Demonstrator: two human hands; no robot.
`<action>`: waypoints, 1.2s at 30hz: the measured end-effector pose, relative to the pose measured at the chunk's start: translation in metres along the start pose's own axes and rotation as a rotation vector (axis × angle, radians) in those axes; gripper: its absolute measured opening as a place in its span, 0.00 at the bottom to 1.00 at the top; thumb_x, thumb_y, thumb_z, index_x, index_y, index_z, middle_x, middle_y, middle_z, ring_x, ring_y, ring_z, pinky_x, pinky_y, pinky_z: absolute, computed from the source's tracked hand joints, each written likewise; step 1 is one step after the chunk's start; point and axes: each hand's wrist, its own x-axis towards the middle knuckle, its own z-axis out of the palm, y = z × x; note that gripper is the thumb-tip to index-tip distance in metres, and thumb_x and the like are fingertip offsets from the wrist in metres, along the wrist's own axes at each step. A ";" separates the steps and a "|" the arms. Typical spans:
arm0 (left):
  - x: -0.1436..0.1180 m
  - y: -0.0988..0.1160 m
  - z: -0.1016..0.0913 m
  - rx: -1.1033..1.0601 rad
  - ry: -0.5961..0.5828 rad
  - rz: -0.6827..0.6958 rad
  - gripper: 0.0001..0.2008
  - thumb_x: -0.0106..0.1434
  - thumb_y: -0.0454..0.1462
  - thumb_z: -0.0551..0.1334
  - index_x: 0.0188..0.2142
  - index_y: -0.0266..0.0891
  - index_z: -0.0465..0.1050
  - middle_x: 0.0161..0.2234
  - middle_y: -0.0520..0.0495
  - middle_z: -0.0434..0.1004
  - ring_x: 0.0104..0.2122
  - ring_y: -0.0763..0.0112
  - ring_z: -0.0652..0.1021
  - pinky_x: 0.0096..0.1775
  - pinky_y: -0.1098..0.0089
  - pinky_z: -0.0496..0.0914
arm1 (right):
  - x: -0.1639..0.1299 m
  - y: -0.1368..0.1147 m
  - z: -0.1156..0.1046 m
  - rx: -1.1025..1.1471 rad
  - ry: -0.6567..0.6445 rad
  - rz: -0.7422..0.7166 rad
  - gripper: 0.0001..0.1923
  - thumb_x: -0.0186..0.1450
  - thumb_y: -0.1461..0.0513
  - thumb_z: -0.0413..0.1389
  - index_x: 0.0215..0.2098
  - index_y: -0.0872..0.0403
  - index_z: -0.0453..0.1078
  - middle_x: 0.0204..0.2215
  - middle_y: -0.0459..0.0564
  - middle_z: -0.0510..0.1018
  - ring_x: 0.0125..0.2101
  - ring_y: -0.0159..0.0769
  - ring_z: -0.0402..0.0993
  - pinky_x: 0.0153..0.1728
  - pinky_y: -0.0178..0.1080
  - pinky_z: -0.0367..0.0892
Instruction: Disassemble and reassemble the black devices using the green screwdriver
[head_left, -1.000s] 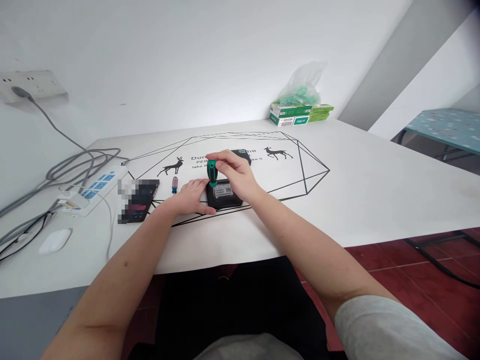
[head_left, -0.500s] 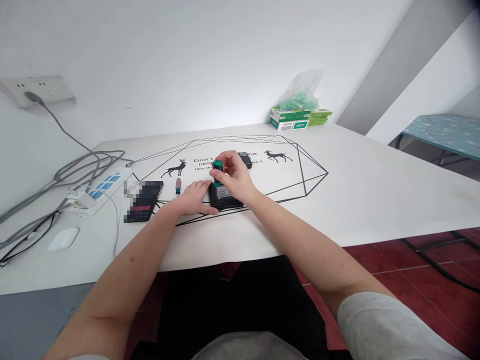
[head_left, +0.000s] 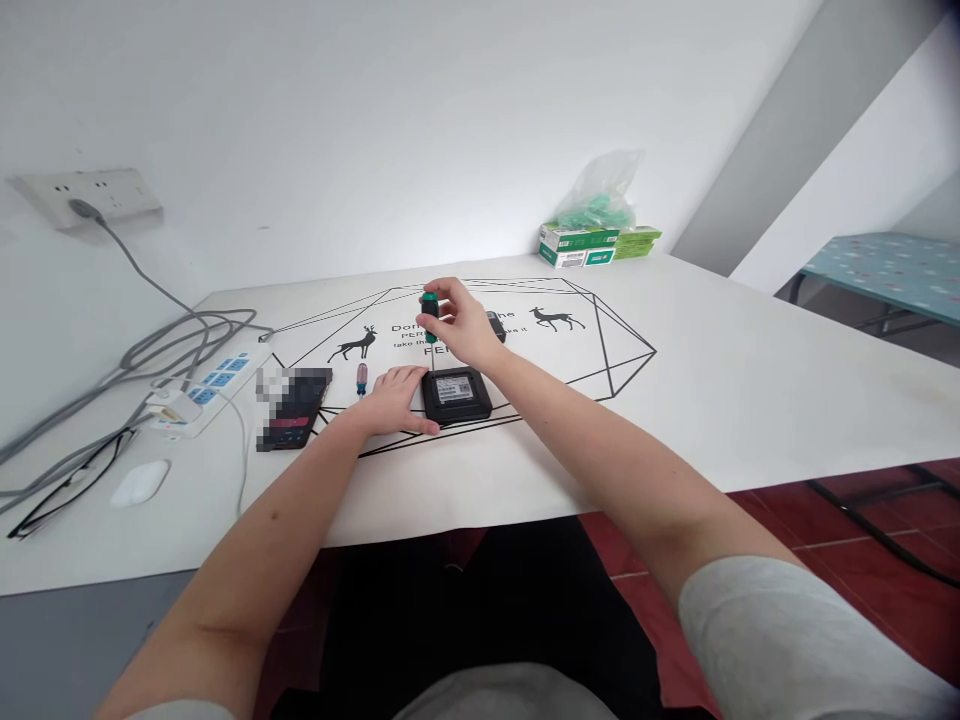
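A black square device (head_left: pixel 456 395) with a white label on top lies flat on the table. My left hand (head_left: pixel 396 401) holds its left side, fingers at the far corner and thumb along the near edge. A screwdriver (head_left: pixel 430 318) with a green and black handle is upright in my right hand (head_left: pixel 466 326), pinched between thumb and fingers. Its thin shaft comes down to the device's far left corner; whether the tip sits in a screw is too small to tell. Left of my left hand lies a smaller screwdriver (head_left: pixel 362 379) with a clear reddish and blue handle.
A phone (head_left: pixel 296 410), a power strip (head_left: pixel 225 385) with cables, a white case (head_left: pixel 140 484) and glasses (head_left: pixel 71 485) are on the left. Partly behind my right hand is a small dark object (head_left: pixel 496 325). Green and white boxes (head_left: pixel 577 245) under a plastic bag (head_left: pixel 600 195) stand at the back.
My right hand has risen with the screwdriver, so its shaft and more of the device's label show. My left hand stays at the device. The view has shifted slightly.
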 end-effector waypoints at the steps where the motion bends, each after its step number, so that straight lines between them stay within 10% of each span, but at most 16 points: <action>1: 0.002 -0.002 0.002 0.003 0.006 0.006 0.65 0.56 0.73 0.65 0.79 0.37 0.51 0.78 0.27 0.54 0.77 0.32 0.55 0.73 0.40 0.55 | -0.002 0.003 0.002 0.003 0.015 0.008 0.24 0.64 0.55 0.67 0.56 0.47 0.70 0.51 0.51 0.81 0.37 0.36 0.77 0.42 0.46 0.77; 23: 0.005 -0.004 0.006 0.006 0.006 0.023 0.68 0.55 0.74 0.66 0.81 0.38 0.47 0.80 0.29 0.51 0.78 0.30 0.54 0.74 0.40 0.53 | -0.021 0.016 0.019 -0.115 0.159 -0.188 0.23 0.68 0.50 0.67 0.57 0.46 0.73 0.54 0.53 0.83 0.42 0.40 0.77 0.43 0.47 0.79; 29: 0.005 -0.004 0.006 0.026 -0.017 0.002 0.68 0.56 0.74 0.66 0.80 0.37 0.47 0.80 0.28 0.50 0.78 0.31 0.53 0.74 0.41 0.51 | -0.028 0.015 0.020 -0.100 0.144 -0.235 0.20 0.80 0.48 0.49 0.61 0.45 0.74 0.54 0.53 0.84 0.48 0.43 0.79 0.55 0.52 0.77; 36: 0.005 -0.003 0.006 0.011 -0.005 0.015 0.68 0.55 0.73 0.66 0.80 0.37 0.47 0.80 0.28 0.50 0.78 0.32 0.52 0.74 0.40 0.51 | -0.030 0.010 0.021 -0.158 0.235 -0.270 0.19 0.74 0.47 0.62 0.57 0.46 0.75 0.42 0.50 0.78 0.40 0.40 0.74 0.48 0.49 0.77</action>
